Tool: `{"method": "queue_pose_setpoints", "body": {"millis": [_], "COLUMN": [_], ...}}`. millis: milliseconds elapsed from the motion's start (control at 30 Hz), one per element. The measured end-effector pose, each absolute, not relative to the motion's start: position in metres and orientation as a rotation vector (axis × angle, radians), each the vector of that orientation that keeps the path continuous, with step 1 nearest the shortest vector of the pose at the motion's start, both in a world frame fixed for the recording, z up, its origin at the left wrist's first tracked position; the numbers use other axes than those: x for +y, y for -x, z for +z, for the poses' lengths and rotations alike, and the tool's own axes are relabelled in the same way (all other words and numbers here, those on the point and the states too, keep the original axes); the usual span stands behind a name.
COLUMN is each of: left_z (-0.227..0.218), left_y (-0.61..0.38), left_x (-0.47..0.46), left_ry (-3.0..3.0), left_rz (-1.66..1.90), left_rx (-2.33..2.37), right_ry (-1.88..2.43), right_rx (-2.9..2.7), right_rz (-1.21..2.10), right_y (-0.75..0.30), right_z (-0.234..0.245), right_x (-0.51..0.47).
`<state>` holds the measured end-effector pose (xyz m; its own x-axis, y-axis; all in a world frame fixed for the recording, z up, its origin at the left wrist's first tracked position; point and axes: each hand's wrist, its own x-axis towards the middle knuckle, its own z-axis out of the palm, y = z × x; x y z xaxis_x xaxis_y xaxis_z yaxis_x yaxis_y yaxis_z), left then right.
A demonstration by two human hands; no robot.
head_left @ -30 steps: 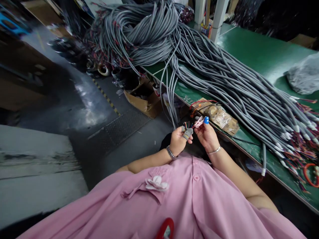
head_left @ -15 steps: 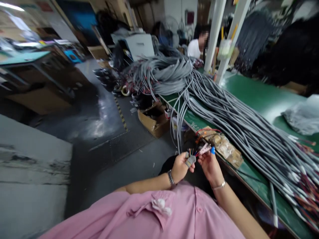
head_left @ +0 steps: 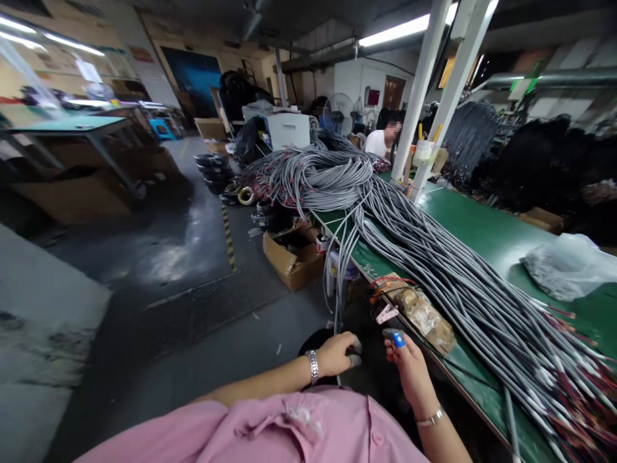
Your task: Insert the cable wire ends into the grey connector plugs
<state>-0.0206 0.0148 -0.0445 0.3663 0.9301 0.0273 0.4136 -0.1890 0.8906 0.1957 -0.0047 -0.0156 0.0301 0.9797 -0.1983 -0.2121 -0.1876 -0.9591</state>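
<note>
My left hand [head_left: 335, 354] hangs low in front of my lap with its fingers curled, grey cots on the fingertips. It is closed round a thin grey cable [head_left: 337, 292] that drops from the green table's [head_left: 486, 238] edge. My right hand [head_left: 409, 370] is close beside it, a blue cot [head_left: 399, 339] on one finger. Its fingertips are pinched on something small and dark that I cannot make out. A small pink piece [head_left: 386, 314] lies at the table edge just above the right hand.
A thick heap of grey cables [head_left: 434, 263] with coloured wire ends runs along the table. A brown taped packet [head_left: 419, 312] and a plastic bag [head_left: 563, 267] also lie there. An open cardboard box [head_left: 292, 257] stands on the floor. White posts [head_left: 424, 90] and a seated person [head_left: 380, 138] are at the far end.
My head has lifted, so the room shows. Both hands have dropped lower. The cable's coloured wire ends no longer show, and the pink piece has left my right hand.
</note>
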Motion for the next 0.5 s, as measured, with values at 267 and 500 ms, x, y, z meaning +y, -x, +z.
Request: {"method": "queue_pose_setpoints", "body": {"millis": [267, 500], "left_z": [-0.002, 0.061], "left_y": [0.03, 0.018], "left_x": [0.053, 0.113], "left_ry": [-1.787, -2.297], "left_rz": [0.728, 0.716], "left_rx": [1.16, 1.253], "right_ry": [1.244, 1.525], "right_rx": [-1.394, -1.662], "right_rz": [1.039, 0.209], "right_y": [-0.237, -0.292], "right_z": [0.024, 0.047], "right_x": [-0.036, -0.045]}}
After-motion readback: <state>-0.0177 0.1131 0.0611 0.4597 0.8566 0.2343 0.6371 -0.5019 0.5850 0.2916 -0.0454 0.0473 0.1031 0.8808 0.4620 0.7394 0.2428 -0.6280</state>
